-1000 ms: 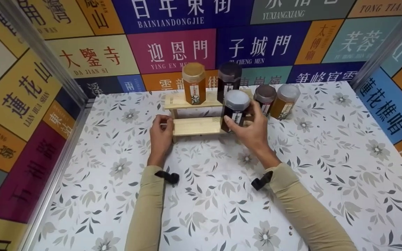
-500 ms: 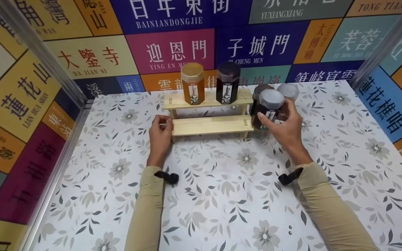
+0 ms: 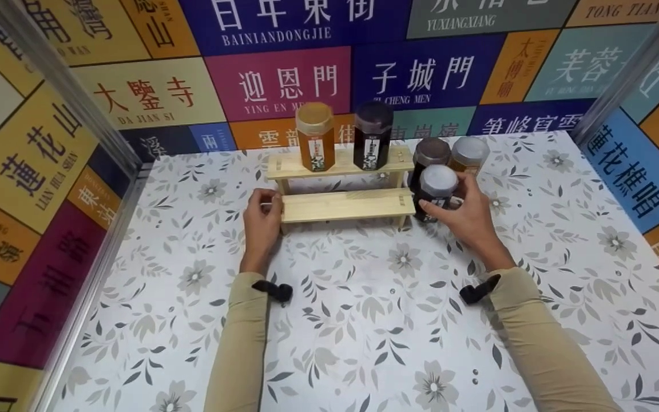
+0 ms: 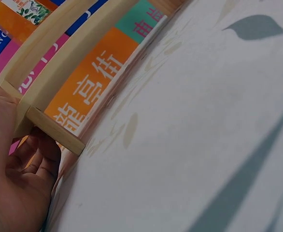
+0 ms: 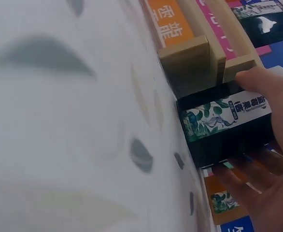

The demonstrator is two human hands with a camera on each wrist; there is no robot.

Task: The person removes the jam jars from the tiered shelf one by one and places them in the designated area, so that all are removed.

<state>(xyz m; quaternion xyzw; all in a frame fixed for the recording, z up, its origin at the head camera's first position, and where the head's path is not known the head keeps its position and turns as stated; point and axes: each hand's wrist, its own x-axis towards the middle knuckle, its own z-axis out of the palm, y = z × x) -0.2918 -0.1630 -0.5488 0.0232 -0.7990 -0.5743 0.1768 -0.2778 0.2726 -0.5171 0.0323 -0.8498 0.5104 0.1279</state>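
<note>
A two-step wooden display rack (image 3: 344,207) stands on the table. My left hand (image 3: 262,226) grips the left end of its lower step; in the left wrist view the thumb lies above and the fingers (image 4: 47,150) curl below. Beside the rack's right end, my right hand (image 3: 471,220) holds a dark jar (image 3: 439,182) with a pale lid, thumb on one side and fingers on the other. That jar stands upright, its base at the table in the right wrist view, its label (image 5: 228,116) showing. An amber jar (image 3: 315,140) and a dark jar (image 3: 373,140) stand on the upper step.
Behind the held jar stand another dark jar (image 3: 429,153) with a brownish lid and an amber jar (image 3: 470,153) with a pale lid, both partly hidden. A wall of coloured name panels (image 3: 284,80) closes off the back. The table (image 3: 352,332) has a floral cover.
My right hand has carried the dark jar from the lower step to the right and lowered it beside the rack. The left hand stays at the rack's left end.
</note>
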